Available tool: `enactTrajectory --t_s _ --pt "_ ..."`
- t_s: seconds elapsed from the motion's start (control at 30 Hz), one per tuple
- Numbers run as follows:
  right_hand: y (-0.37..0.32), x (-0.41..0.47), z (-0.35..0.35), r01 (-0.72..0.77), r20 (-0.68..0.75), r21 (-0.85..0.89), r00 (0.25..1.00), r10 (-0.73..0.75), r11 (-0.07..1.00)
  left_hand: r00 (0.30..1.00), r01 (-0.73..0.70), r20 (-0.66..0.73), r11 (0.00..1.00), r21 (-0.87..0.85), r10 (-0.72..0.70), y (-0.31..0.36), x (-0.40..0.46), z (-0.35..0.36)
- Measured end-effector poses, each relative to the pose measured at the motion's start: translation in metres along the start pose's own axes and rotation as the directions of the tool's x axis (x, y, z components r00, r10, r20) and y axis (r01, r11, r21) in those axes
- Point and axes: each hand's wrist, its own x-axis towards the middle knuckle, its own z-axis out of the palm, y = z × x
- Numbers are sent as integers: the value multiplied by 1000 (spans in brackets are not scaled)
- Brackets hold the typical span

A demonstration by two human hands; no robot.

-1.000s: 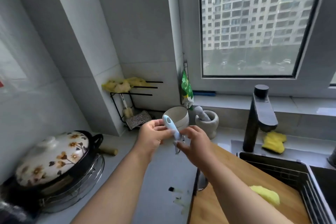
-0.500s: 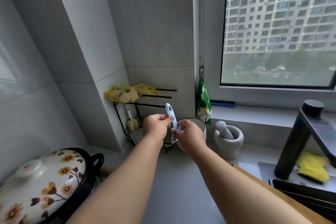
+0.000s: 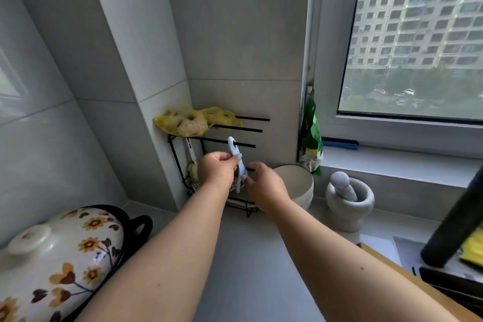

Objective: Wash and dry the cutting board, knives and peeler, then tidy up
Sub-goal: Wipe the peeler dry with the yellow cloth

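Peeler [image 3: 236,155] is standing upright against the black rack [image 3: 180,165], its hanging hole at a rod tip. I am seeing the left hand [image 3: 218,167] pinching its handle; right hand [image 3: 264,183] is pinching the lower end.

The grey tabletop [image 3: 251,256] carries a flowered pot [image 3: 60,261] at its left edge, a black rack [image 3: 180,165] in the back corner, a white bowl [image 3: 300,185] beside it, a mortar [image 3: 350,204] further right, and a wooden board [image 3: 418,287] at the right.

pale blue peeler [image 3: 236,155] upright, its hanging hole seemingly at a rack bar.
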Motion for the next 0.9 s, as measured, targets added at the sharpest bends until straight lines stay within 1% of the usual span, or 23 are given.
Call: enactTrajectory --t_s 0.1,0.3,0.37,0.47,0.53,0.6,0.7,0.9 --pt "1 -3 8 -5 5 5 1000 5 1000 995 3 -96 999 43 1 -2 14 -15" --pt "10 -12 15 -28 -19 60 999 29 998 985 35 -173 998 57 -25 -5 25 -32" --pt "12 -15 12 -40 -37 92 998 44 995 981 44 -192 995 86 -27 -5 23 -33" --pt "16 -21 3 -54 -63 185 996 67 981 970 25 -241 989 145 11 -2 12 -31" --pt "16 -26 -6 -53 -82 209 994 71 977 966 6 -256 986 166 37 1 -6 -25" --pt "17 -34 -18 -45 -106 232 992 71 972 979 -8 -202 989 150 38 1 -26 -15" --pt "19 -49 -38 -23 -146 246 987 60 969 998 1 -59 996 84 4 0 -57 6" --pt "39 -84 -82 -22 -214 268 973 82 963 992 -10 130 995 104 -4 -5 -116 42"
